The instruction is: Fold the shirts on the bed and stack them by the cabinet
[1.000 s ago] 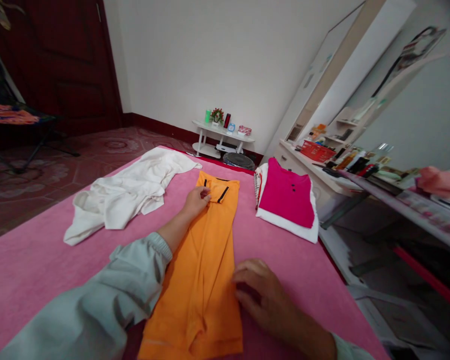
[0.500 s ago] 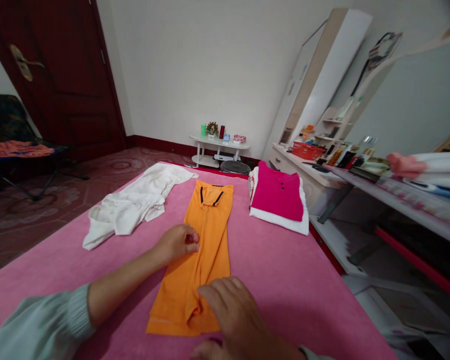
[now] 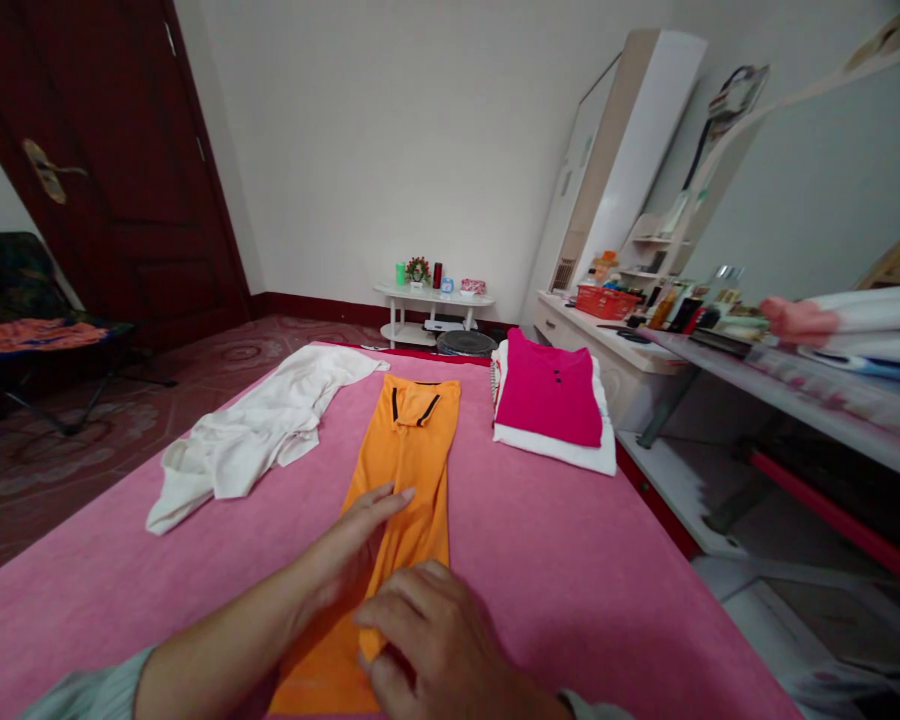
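An orange shirt [image 3: 409,455] with a black-trimmed collar lies folded into a long narrow strip down the middle of the pink bed cover [image 3: 570,560]. My left hand [image 3: 352,545] lies flat on the shirt's lower half, fingers stretched out and open. My right hand [image 3: 439,650] is nearer to me, fingers curled and pinching the orange cloth near its bottom end. The shirt's lowest part is hidden under both hands.
A crumpled white garment [image 3: 255,430] lies to the left on the bed. A folded magenta top [image 3: 547,390] rests on a white folded piece at the right edge. A cluttered dresser [image 3: 630,335], a small white shelf [image 3: 435,300], a dark door [image 3: 112,180] and a chair [image 3: 22,340] surround the bed.
My left hand slid back from the collar down the shirt and flattened out. My right hand moved from the shirt's right side onto its lower end and closed on the cloth.
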A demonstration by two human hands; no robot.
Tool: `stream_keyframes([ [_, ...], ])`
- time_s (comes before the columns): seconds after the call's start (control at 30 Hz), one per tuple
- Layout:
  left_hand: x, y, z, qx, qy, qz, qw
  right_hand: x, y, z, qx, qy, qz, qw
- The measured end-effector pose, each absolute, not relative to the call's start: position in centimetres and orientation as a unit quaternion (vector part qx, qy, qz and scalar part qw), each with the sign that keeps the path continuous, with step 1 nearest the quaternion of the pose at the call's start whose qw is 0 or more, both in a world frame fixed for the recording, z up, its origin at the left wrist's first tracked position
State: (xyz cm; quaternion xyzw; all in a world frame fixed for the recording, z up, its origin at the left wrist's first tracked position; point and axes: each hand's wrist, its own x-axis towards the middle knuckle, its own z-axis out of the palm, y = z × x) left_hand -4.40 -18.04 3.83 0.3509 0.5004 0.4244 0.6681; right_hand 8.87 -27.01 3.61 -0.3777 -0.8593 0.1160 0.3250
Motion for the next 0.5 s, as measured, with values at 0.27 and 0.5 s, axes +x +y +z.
stream_keyframes([
  [0.27, -4.0, -19.9, 3.9, 0.225, 0.378, 0.307, 0.844, 12.6, -24.7, 4.4, -0.479, -0.699, 0.220, 0.483],
  [0.5, -4.2, -25.3, 4.2, 0.262, 0.282, 0.128, 0.914, 14.7, -22.7, 3.5, -0.572, -0.710, 0.252, 0.326],
])
